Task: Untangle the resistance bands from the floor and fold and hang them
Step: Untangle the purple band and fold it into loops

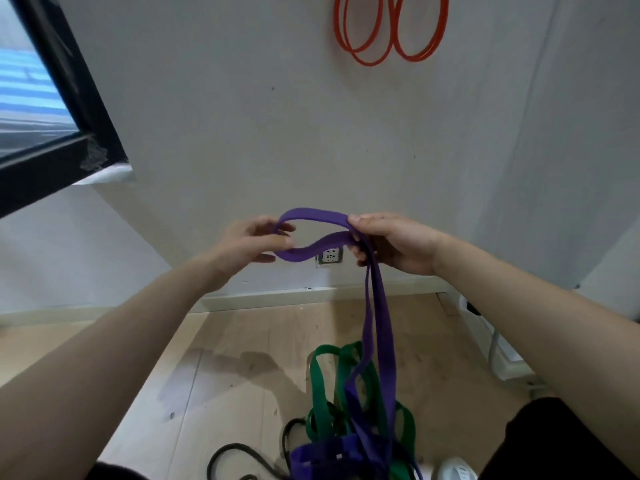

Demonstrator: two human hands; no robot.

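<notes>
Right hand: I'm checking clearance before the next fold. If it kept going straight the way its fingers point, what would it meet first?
The right hand points toward the left hand, with only the purple band looped between them. It would probably meet those fingers first, though depth is unclear.

The purple resistance band [313, 216] looks like matt, smooth rubber, the floor [242, 358] pale wood-grain laminate, the wall [242, 116] flat matt paint.

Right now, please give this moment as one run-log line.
left hand: grips purple band | right hand: grips same band | green band: tangled on floor | orange band: hung on wall
</notes>
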